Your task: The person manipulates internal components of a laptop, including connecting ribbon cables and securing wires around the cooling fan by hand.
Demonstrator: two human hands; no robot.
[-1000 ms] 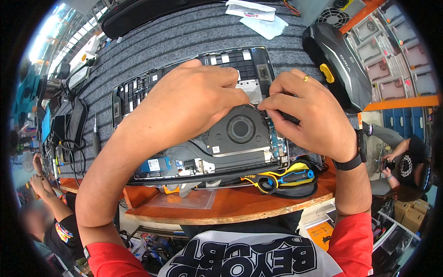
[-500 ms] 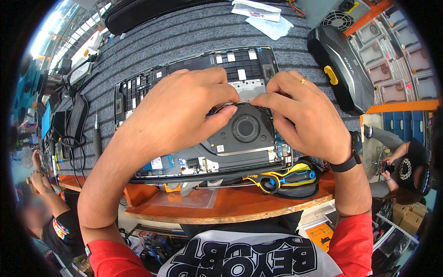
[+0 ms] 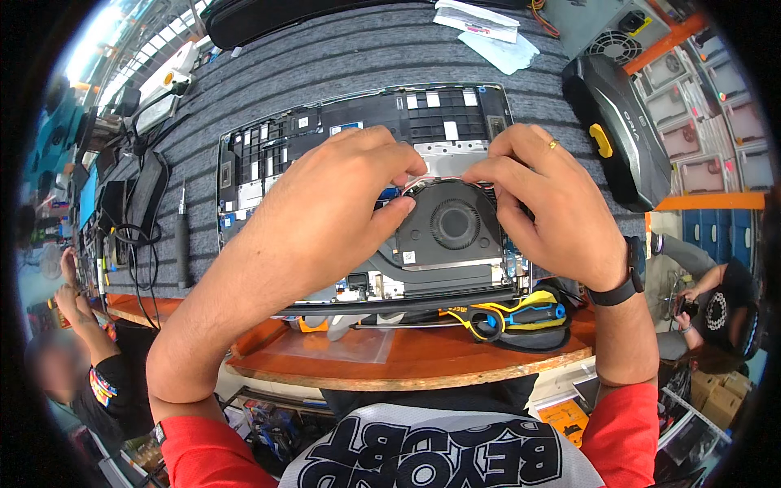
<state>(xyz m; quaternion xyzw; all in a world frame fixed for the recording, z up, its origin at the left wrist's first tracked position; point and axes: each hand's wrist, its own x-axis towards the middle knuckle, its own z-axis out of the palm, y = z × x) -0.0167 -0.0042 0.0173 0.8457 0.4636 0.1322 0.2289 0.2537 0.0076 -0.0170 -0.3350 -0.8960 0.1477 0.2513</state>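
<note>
My left hand [image 3: 342, 203] and right hand [image 3: 545, 203] meet over the opened laptop [image 3: 325, 138] lying on the grey ribbed mat [image 3: 342, 57]. Both pinch thin red and white wires [image 3: 443, 176] at the top edge of the round black fan [image 3: 451, 224], fingertips pressed together, nearly touching each other. A small white label [image 3: 409, 257] sits on the fan's lower left corner. White paper packets [image 3: 480, 20] lie at the mat's far edge. A yellow, blue and black screwdriver [image 3: 521, 313] rests just in front of the laptop.
</note>
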